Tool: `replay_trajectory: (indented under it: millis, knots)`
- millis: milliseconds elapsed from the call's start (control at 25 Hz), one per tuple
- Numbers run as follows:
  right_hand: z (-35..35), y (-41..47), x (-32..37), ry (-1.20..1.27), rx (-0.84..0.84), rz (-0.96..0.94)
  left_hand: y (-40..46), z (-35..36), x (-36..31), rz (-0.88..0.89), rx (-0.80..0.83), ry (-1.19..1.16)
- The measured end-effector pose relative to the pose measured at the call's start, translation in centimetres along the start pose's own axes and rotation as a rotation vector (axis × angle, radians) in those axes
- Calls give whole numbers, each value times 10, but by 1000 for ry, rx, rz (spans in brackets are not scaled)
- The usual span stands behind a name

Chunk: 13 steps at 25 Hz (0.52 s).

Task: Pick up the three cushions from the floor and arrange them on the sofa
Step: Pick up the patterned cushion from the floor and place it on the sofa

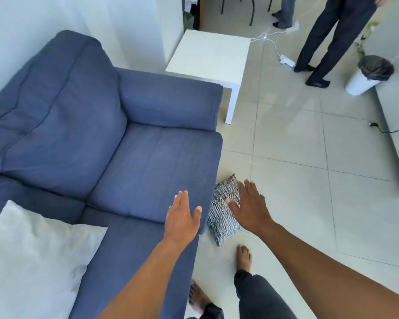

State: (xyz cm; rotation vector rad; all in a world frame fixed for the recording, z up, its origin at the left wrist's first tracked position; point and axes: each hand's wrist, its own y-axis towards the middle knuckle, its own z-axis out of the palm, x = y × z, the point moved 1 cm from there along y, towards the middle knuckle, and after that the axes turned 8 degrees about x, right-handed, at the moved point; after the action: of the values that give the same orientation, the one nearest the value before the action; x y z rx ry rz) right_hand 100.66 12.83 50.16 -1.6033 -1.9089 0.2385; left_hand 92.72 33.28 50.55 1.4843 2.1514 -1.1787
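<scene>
Both bare forearms reached forward, fingers spread and holding nothing. Nearer was the right hand [251, 206], over the patterned cushion [224, 217] on the floor against the sofa's [148, 162] front corner, its long axis running away from the person; the left hand [182, 215] hovered above the seat edge.

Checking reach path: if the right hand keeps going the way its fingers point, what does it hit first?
Probably the patterned cushion on the floor. The right hand is open, reaching forward and down, overlapping the cushion's right edge beside the sofa. Depth is unclear, so it could instead pass onto bare tile.
</scene>
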Motion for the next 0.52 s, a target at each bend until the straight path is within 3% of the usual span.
replay_trajectory:
  millis: [240, 520]
  knots:
    - [-19, 23, -79, 37, 50, 68, 55, 49, -55, 1, 102, 125]
    - [-30, 101, -157, 57, 166, 66, 138, 126, -85, -161, 196, 103]
